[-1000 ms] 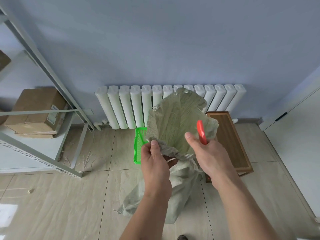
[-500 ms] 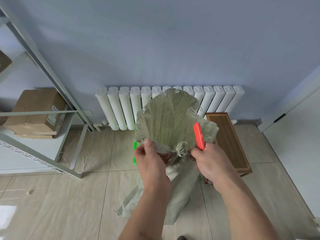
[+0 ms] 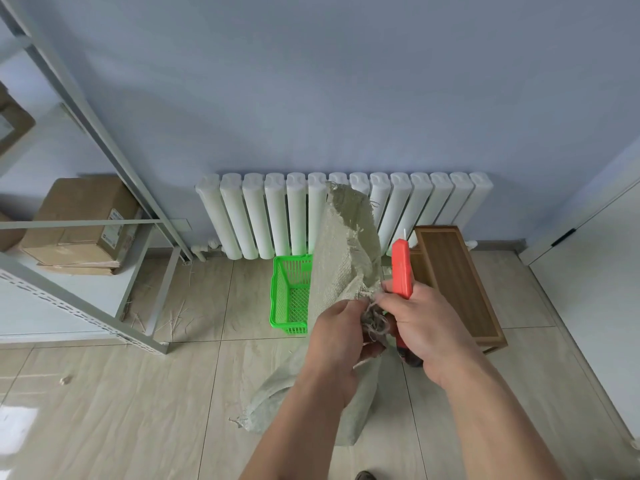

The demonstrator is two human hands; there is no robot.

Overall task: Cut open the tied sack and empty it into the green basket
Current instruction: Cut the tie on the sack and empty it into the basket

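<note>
We find the woven sack (image 3: 346,251) held upright in front of the white radiator (image 3: 277,213), its lower body slumped on the tiled floor (image 3: 138,393) and its loose top flap standing up against the radiator's middle columns. The left hand (image 3: 334,344) grips the gathered neck of the sack, fingers curled round the fabric just below the knot of frayed twine (image 3: 374,322). The right hand (image 3: 426,327) is closed round an orange-red utility knife (image 3: 401,268), whose handle points up toward the radiator with a short blade tip showing at its far end; the thumb and forefinger of this hand also touch the fabric at the knot. We cannot tell whether the blade meets the twine. The green basket (image 3: 289,292) sits on the floor directly below the radiator, left of the sack and partly hidden behind it; the part we can see shows only its mesh bottom. A wooden tray-like stand (image 3: 457,282) lies on the floor below the radiator's right end, just right of the knife. Left of the radiator stands a grey metal shelving frame (image 3: 114,140) with a cardboard box (image 3: 83,223) on its shelf. Bits of straw lie on the floor between the frame and the basket.
</note>
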